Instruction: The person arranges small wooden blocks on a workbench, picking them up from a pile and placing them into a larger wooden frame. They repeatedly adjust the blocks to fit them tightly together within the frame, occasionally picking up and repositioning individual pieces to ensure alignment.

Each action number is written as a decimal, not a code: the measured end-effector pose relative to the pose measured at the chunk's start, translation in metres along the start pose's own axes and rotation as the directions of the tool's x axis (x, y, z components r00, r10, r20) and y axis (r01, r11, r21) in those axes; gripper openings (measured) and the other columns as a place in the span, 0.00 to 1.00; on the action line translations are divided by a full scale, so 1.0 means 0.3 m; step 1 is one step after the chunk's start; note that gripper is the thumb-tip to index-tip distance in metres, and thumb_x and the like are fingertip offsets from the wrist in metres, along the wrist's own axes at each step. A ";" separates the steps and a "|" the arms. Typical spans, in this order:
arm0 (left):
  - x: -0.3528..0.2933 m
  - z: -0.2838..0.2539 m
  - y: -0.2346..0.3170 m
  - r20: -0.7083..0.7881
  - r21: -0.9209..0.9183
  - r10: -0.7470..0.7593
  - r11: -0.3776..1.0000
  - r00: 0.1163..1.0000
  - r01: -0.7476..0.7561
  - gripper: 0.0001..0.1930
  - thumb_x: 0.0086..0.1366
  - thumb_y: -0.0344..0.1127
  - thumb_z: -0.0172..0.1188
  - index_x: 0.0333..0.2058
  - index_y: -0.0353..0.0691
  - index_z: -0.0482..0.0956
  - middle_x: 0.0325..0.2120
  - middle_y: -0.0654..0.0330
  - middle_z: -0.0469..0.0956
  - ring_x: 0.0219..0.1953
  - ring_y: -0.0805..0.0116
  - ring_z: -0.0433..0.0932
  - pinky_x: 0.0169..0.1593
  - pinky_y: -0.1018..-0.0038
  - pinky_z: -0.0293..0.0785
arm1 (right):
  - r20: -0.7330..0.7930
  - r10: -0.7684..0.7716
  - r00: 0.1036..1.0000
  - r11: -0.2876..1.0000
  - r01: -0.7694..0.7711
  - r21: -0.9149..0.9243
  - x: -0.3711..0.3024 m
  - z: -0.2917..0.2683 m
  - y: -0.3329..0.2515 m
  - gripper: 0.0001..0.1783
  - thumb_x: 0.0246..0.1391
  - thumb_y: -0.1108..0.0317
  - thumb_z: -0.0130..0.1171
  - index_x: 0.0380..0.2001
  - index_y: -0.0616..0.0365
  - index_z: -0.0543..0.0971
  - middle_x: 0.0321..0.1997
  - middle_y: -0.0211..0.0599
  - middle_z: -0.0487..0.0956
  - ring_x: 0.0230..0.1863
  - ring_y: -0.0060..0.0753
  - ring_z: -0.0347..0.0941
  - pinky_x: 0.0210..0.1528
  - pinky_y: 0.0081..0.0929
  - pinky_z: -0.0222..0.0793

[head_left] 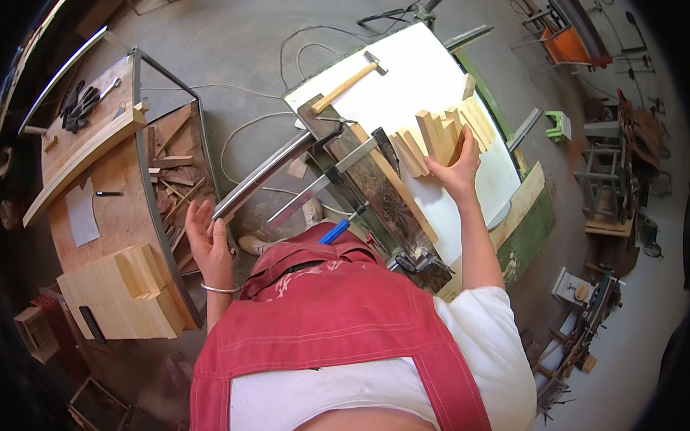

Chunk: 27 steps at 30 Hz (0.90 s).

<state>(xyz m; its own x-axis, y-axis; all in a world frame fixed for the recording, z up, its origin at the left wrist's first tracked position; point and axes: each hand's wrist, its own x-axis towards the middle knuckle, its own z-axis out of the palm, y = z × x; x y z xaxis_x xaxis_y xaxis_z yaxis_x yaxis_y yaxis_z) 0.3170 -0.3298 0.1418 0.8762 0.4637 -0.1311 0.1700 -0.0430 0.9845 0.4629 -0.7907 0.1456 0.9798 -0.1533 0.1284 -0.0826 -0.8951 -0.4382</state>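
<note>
My right hand (458, 173) is at a cluster of short pale wooden blocks (435, 134) on the bright white tabletop (415, 63). Its thumb and fingers close around the near end of the cluster, and some blocks stand taller than others. Off to the left, my left hand (209, 243) is raised with its fingers apart and holds nothing, close to the end of a metal bar (265, 172). A wooden-handled hammer (348, 83) lies on the far left part of the table. Bar clamps (315, 187) and a blue handle (334, 232) sit at the near edge.
To the left, a workbench (101, 183) carries stacked pale boards (126, 294), a curved wooden piece (82, 167), dark gloves (77, 106) and a sheet of paper (83, 213). Wood scraps (175, 179) fill a frame beside it. Cables (232, 131) cross the floor; a green stool (557, 126) stands right.
</note>
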 end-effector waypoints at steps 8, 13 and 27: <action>0.023 -0.071 0.088 0.294 0.234 0.216 0.928 0.931 -0.289 0.34 0.64 0.23 0.59 0.68 0.39 0.58 0.52 0.51 0.77 0.51 0.59 0.80 0.54 0.68 0.75 | 0.142 -0.415 0.899 0.832 0.311 0.460 -0.201 0.128 -0.663 0.62 0.32 0.64 0.79 0.71 0.61 0.56 0.67 0.50 0.62 0.68 0.52 0.58 0.70 0.45 0.55; -0.045 -0.339 0.009 0.106 0.148 0.126 0.979 0.986 -0.141 0.34 0.64 0.23 0.60 0.68 0.41 0.58 0.52 0.50 0.77 0.50 0.60 0.81 0.53 0.66 0.76 | 0.168 -0.769 0.617 0.614 0.641 0.461 -0.360 0.334 -1.040 0.63 0.30 0.59 0.79 0.70 0.59 0.58 0.65 0.49 0.66 0.67 0.54 0.60 0.68 0.48 0.53; -0.382 -0.958 -0.274 -0.347 -0.134 -0.216 0.974 0.913 0.180 0.21 0.72 0.27 0.53 0.61 0.31 0.66 0.51 0.50 0.78 0.54 0.63 0.78 0.58 0.70 0.74 | 0.282 -0.948 -0.152 -0.019 0.906 0.423 -0.660 0.724 -1.776 0.54 0.27 0.68 0.72 0.65 0.58 0.64 0.60 0.42 0.68 0.63 0.46 0.64 0.67 0.44 0.52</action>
<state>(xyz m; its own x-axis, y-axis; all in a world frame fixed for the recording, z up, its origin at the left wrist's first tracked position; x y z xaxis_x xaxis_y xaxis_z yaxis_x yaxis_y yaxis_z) 0.0731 -0.1251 0.1093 0.6068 0.7392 -0.2922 0.2629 0.1603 0.9514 0.3525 -0.1924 0.1604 -0.0191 0.9892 0.1453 0.9664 0.0555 -0.2511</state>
